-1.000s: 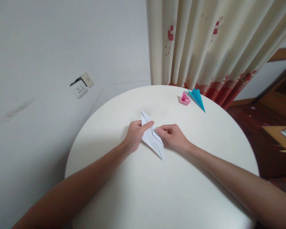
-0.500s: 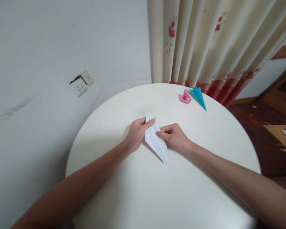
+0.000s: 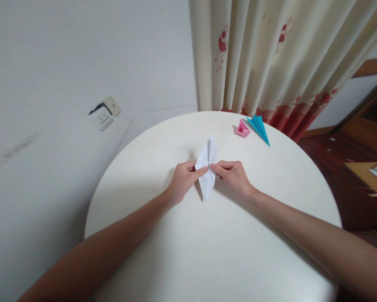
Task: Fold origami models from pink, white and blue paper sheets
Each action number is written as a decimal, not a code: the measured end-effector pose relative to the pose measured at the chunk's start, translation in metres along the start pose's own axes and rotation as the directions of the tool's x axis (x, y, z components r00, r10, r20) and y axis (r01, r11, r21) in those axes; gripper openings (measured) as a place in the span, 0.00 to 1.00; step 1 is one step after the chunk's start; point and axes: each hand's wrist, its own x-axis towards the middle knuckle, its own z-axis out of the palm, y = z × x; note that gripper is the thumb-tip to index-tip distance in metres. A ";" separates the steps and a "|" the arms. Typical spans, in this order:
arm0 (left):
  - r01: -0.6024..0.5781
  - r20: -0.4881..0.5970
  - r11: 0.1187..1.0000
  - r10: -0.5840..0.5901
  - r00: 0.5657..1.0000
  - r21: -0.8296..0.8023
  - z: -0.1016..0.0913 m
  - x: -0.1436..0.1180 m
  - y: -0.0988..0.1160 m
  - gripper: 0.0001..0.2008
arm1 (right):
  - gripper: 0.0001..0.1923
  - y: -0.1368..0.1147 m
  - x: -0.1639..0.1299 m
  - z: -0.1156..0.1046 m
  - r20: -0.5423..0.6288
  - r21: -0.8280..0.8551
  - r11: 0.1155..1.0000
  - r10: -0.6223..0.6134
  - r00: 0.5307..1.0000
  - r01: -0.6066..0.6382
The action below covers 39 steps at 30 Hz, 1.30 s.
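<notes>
A folded sheet of white paper (image 3: 206, 180) is held between my two hands, a little above the round table. It is a long, pointed shape with creases, one tip towards the far side and one towards me. My left hand (image 3: 185, 178) pinches its left edge, thumb on top near the middle. From the other side, my right hand (image 3: 234, 174) grips the right edge, its thumb close to the left thumb at the central crease. The fingers beneath the paper are partly hidden.
On the white round table (image 3: 176, 251), a pink folded paper piece (image 3: 243, 128) and a blue paper plane (image 3: 260, 129) lie near the far right edge. Behind hangs a cream and red curtain (image 3: 248, 54). A wall socket (image 3: 100, 118) is at left.
The white paper has turned so its long axis runs nearly straight away from me. My right hand has moved slightly up, and both thumbs now meet near the paper's middle.
</notes>
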 end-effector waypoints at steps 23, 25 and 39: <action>-0.201 -0.112 0.968 0.218 0.970 0.148 0.001 0.002 0.007 0.17 | 0.17 0.006 0.010 -0.009 -0.012 0.053 0.998 0.033 0.999 -0.032; -0.216 -0.130 0.963 0.238 0.962 0.164 -0.001 0.002 0.007 0.16 | 0.17 0.008 0.012 -0.011 -0.016 0.052 0.999 0.011 1.000 -0.010; -0.313 -0.132 0.916 0.353 0.926 0.252 -0.002 -0.001 0.012 0.11 | 0.18 0.000 0.008 -0.008 -0.007 0.063 0.997 0.041 0.999 -0.041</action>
